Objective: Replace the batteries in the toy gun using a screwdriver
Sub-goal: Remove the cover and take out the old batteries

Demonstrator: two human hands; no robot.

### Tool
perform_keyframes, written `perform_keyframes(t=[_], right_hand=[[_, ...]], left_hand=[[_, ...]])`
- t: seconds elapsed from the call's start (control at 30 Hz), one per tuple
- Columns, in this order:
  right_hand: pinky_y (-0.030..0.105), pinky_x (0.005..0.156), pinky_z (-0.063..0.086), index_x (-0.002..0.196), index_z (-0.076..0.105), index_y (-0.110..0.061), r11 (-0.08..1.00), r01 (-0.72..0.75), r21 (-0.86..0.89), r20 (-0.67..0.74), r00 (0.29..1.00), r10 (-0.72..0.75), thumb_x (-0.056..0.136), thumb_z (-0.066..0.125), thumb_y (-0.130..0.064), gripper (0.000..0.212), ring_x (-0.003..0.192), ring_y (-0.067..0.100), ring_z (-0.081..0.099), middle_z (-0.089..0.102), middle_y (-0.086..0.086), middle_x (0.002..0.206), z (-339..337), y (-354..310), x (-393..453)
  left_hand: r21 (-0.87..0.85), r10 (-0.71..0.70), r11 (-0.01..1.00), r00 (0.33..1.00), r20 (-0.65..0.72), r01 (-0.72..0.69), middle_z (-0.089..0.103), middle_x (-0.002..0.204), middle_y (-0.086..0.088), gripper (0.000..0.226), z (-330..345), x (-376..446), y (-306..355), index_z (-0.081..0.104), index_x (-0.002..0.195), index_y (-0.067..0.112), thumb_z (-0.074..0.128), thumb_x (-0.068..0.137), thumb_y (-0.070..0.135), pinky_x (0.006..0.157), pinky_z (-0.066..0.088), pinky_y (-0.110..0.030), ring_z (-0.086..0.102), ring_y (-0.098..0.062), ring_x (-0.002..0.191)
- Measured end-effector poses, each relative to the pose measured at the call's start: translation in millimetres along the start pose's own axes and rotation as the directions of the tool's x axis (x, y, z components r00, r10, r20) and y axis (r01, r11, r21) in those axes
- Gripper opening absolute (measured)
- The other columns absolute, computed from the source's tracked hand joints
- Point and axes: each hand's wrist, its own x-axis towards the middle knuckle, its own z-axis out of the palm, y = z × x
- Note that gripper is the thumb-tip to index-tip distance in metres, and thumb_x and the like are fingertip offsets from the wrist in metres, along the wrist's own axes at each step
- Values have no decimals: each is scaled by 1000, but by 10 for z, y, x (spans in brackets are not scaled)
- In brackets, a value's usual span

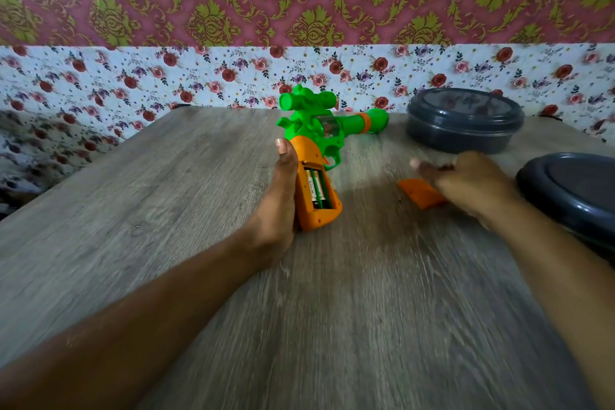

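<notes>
Toy gun lies on the table; my left hand grips its orange handle, batteries exposed. Right hand blurred over the loose cover; finger state undeterminable. Recommend steadying the handle, lifting cells from one end.

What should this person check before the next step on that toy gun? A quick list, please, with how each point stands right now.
1. Toy gun steadied: ok, the left hand holds its orange grip.
2. Battery compartment open: ok.
3. Batteries seated: two lie inside; whether old or new, cannot tell.
4. Battery cover within reach: ok, it lies on the table by the right hand.
5. Right hand free: cannot tell, blurred.
6. Screwdriver ready: not ok, none in view.
</notes>
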Motion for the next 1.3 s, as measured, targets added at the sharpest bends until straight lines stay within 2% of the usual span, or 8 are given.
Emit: perform_keyframes(t=[0.1, 0.23, 0.3, 0.47, 0.57, 0.8, 1.0, 1.3], right_hand=[[36, 62, 39, 64, 50, -12, 949, 99, 299, -169, 984, -49, 85, 51, -46, 40, 62, 28, 51, 46, 6, 57, 14, -30, 51], [22, 45, 34, 61, 50, -19, 757, 176, 629, -168, 982, -89, 80, 68, -21, 26, 37, 6, 36, 42, -12, 34, 43, -216, -100], [19, 37, 39, 65, 52, -16, 581, 150, 800, -82, 986, -142, 77, 70, -11, 22, 33, 2, 40, 47, -11, 35, 70, -333, -234], [31, 64, 57, 75, 56, -13, 138, -38, 990, 75, 960, -271, 82, 59, -15, 8, 56, 17, 68, 70, 3, 61, 133, -582, -443], [29, 63, 57, 81, 51, -13, 25, -105, 994, 108, 954, -279, 95, 44, -16, 16, 58, 16, 69, 72, 4, 65, 135, -705, -472], [34, 72, 58, 81, 48, -10, 106, 0, 994, 33, 953, -303, 97, 39, -6, 19, 77, 23, 67, 64, 13, 86, 83, -1105, -298], [27, 56, 58, 80, 45, -8, 106, -123, 987, 146, 958, -248, 97, 37, -5, 19, 58, 18, 69, 67, 6, 61, 461, -1029, -341], [32, 71, 58, 84, 50, -15, 358, 308, 881, -165, 911, -378, 93, 47, -9, 12, 75, 19, 71, 63, 7, 83, 641, -863, -330]], left_hand=[[-49, -27, 998, 999, -43, 25, 62, 94, -7, 105, -8, 3, 28, 38, 139, 15, 50, 59, 82, 71, 59, -33, 66, -15, 82], [-59, -74, 996, 994, -86, 69, 57, 97, -9, 48, -15, 24, 52, 38, 138, 13, 29, 99, 38, 68, 57, -28, 58, -18, 83], [-81, -86, 994, 994, -74, 80, 58, 98, -8, 44, -11, 26, 63, 38, 140, 16, 32, 99, 32, 67, 56, -29, 59, -17, 82], [-117, -76, 991, 996, -56, 69, 59, 92, -9, 42, 23, 24, 73, 39, 139, 17, 38, 98, 23, 64, 56, -28, 59, -17, 77], [-121, -67, 991, 996, -60, 60, 58, 89, -10, 42, 32, 17, 93, 40, 139, 15, 37, 98, 22, 62, 55, -27, 58, -17, 75], [-161, -86, 984, 991, -100, 69, 60, 102, -12, 40, -5, 39, 122, 42, 138, 18, 34, 99, 21, 78, 51, -36, 60, -20, 85], [-217, -116, 972, 984, -132, 85, 65, 100, -9, 36, -76, 97, 95, 50, 131, 19, 36, 99, 26, 73, 55, -36, 63, -22, 87], [-230, -137, 968, 980, -142, 102, 66, 101, -8, 39, -104, 122, 75, 46, 135, 18, 35, 99, 27, 73, 54, -36, 65, -21, 85]])
